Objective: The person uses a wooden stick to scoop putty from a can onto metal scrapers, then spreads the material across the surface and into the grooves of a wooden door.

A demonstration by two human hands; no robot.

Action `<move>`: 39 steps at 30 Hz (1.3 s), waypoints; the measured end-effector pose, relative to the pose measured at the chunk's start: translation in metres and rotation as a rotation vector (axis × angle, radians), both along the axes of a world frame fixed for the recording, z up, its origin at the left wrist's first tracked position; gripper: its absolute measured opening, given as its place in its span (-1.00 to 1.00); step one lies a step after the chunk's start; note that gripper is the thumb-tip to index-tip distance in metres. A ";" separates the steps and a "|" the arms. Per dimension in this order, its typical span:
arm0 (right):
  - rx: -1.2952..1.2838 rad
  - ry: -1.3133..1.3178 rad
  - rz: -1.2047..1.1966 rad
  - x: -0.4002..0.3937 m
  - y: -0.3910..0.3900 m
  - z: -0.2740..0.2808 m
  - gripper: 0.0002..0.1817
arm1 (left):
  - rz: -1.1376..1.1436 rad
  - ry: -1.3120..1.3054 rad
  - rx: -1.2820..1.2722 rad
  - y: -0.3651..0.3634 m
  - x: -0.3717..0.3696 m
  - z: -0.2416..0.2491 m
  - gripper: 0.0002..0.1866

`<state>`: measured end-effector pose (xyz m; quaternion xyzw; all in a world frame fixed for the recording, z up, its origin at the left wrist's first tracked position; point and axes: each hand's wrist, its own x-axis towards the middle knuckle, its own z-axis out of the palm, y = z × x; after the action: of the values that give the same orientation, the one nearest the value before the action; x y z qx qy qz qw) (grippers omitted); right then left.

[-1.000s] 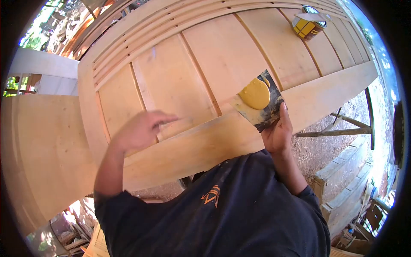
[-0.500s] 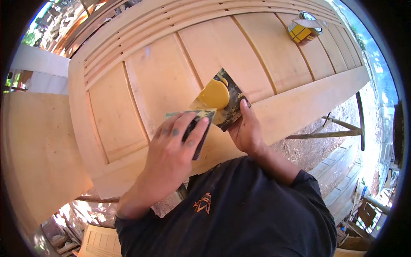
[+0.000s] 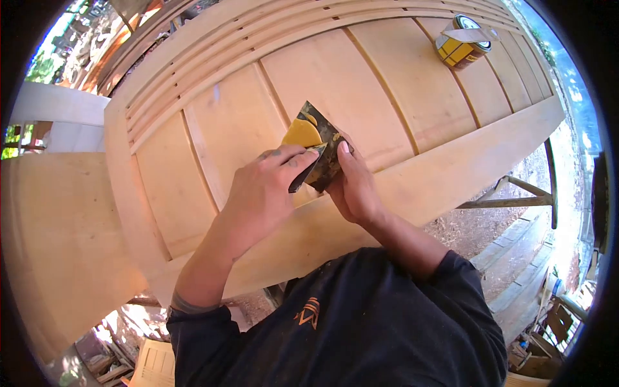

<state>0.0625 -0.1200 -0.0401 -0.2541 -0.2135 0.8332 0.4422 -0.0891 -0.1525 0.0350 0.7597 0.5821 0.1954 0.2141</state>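
Note:
My right hand (image 3: 358,184) grips a dark, stained square plate (image 3: 327,169) from its lower right edge, thumb on top. A mound of yellow-brown paste (image 3: 302,133) lies on the plate's upper left part. In my left hand (image 3: 264,190) is a small dark spreader (image 3: 300,180), partly hidden by the fingers. Its edge meets the plate beside the paste. Both hands are above the near edge of a pale wooden door panel (image 3: 329,71).
An opened yellow can (image 3: 461,48) with a flat strip across its top stands on the panel at the upper right. Another wooden board (image 3: 64,226) is at the left. A metal support (image 3: 516,201) shows under the panel's right side.
My left hand has moved up and right, bringing the spreader over the plate. The plate and my right hand have shifted slightly left, and less paste is visible.

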 end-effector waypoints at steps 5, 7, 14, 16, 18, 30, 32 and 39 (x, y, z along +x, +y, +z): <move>-0.079 0.042 0.088 -0.015 0.032 -0.003 -0.57 | -0.137 0.109 -0.120 0.028 -0.030 0.005 -0.44; -0.108 0.028 0.100 -0.024 0.043 -0.009 -0.57 | -0.224 0.109 -0.208 0.038 -0.047 -0.001 -0.46; -0.042 -0.055 -0.054 -0.021 0.101 -0.009 -0.55 | 0.049 -0.383 -0.563 0.081 -0.119 -0.005 -0.59; -0.116 -0.112 -0.097 -0.007 0.114 -0.025 -0.54 | 0.159 -0.300 -0.490 0.101 -0.128 -0.007 -0.59; -0.156 -0.099 -0.093 0.010 0.121 -0.035 -0.55 | 0.156 -0.121 -0.355 0.122 -0.133 -0.021 -0.60; -0.141 -0.032 -0.057 0.033 0.138 -0.037 -0.53 | 0.179 0.253 -0.140 0.195 -0.154 -0.075 -0.54; -0.146 -0.022 -0.049 0.030 0.140 -0.038 -0.53 | 0.179 0.254 -0.131 0.197 -0.155 -0.079 -0.54; -0.151 -0.023 -0.060 0.025 0.140 -0.037 -0.54 | 0.179 0.281 -0.104 0.200 -0.149 -0.078 -0.53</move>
<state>0.0880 0.0203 -0.0771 -0.3027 -0.1474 0.8302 0.4442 -0.2381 0.0475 -0.0427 0.7126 0.6809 0.0750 0.1515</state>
